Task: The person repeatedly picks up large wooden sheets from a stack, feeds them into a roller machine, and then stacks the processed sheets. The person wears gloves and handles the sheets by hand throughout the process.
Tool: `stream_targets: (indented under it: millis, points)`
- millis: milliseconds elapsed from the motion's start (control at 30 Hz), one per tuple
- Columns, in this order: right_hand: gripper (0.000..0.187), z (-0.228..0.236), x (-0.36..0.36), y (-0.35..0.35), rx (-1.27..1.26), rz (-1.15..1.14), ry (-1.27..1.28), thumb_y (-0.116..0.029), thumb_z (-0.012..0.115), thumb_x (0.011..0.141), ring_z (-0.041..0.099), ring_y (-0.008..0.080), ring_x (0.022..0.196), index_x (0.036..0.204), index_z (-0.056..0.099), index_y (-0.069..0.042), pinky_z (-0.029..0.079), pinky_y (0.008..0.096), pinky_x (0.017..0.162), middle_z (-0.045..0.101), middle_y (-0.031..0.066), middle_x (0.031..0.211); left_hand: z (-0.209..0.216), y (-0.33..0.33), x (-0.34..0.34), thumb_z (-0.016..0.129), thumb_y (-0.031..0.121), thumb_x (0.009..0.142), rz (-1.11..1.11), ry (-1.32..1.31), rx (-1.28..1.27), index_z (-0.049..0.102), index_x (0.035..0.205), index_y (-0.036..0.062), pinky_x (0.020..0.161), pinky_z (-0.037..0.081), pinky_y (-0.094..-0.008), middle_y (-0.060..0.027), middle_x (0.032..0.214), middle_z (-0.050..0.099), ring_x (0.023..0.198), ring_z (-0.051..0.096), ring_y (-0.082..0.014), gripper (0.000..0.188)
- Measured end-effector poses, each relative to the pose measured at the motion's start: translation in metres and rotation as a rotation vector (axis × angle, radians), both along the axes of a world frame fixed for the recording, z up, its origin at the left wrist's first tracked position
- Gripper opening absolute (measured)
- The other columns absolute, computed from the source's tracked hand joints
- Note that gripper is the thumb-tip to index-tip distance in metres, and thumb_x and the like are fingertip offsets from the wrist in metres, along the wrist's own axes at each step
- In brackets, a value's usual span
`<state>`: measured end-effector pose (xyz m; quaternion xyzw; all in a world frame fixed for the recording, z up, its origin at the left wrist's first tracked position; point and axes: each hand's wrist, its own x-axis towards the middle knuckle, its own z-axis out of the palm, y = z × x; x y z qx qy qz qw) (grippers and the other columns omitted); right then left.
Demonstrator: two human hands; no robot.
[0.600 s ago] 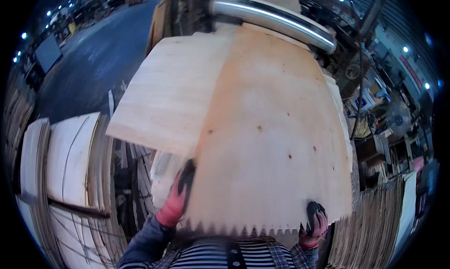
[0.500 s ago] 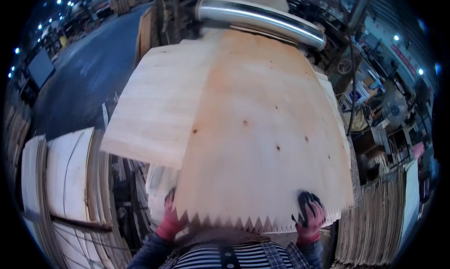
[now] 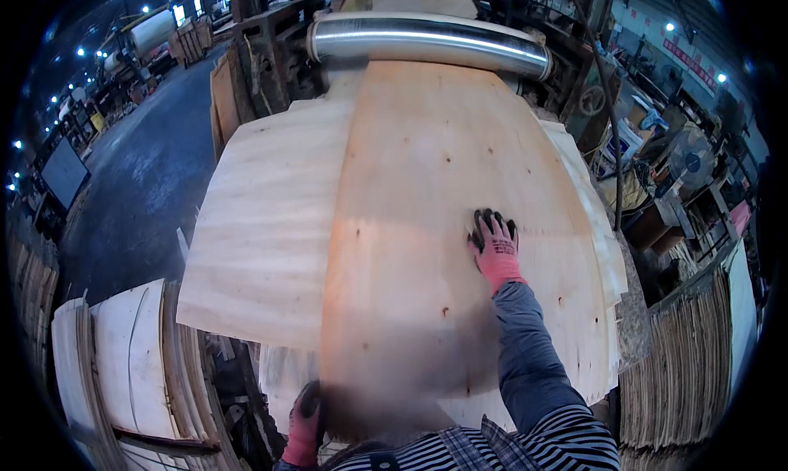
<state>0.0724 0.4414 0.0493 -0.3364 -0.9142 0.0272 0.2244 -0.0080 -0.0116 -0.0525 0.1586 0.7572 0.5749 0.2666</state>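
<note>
An orange-tinted wood veneer sheet [image 3: 423,114] lies with its far end up against a shiny metal roller [image 3: 435,46]. My right hand [image 3: 496,245], in a pink glove with black fingertips, rests flat on the wood with its fingers spread. A faint jagged line runs across the wood beside it, above another knotty veneer sheet [image 3: 394,282]. At that lower sheet's near left edge, my left hand [image 3: 305,422] is closed on the edge, its fingers partly hidden. The near end of this sheet is blurred.
Paler veneer [image 3: 254,233] sticks out to the left under the orange sheets. Stacks of veneer stand on edge at the left [image 3: 131,356] and right [image 3: 677,372]. A dark metal post [image 3: 611,143] and a fan [image 3: 691,161] are at the right.
My right hand has left the near edge and reached forward onto the middle of the wood. The upper sheet has slid away toward the roller. My left hand stays by the near left edge.
</note>
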Motion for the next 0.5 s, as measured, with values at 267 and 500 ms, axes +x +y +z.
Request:
stream_targets:
  millis: [267,500]
  points:
    - [0.073,-0.021,0.106,-0.146,-0.194,0.241,-0.307,-0.036,0.066,0.065,0.028,0.0399,0.12,0.125,0.038,-0.005,0.018,0.0496,0.101,0.032,0.0222,0.128,0.046,0.009,0.006,0.058,0.001,0.076,0.122,-0.29,0.251,0.045,0.119,-0.0004,0.089,0.039,-0.0282,-0.0111,0.111,0.054,0.1,0.051,-0.0168,0.045]
    - [0.07,-0.072,0.237,-0.235,-0.283,0.262,-0.534,-0.033,0.068,0.057,0.028,0.0413,0.118,0.12,0.045,-0.013,0.019,0.0565,0.097,0.031,0.0201,0.128,0.132,0.028,0.026,0.055,0.001,0.079,-0.448,-0.163,0.361,0.014,0.135,0.0019,0.104,0.013,-0.029,-0.0095,0.14,0.017,0.129,0.013,-0.0157,0.069]
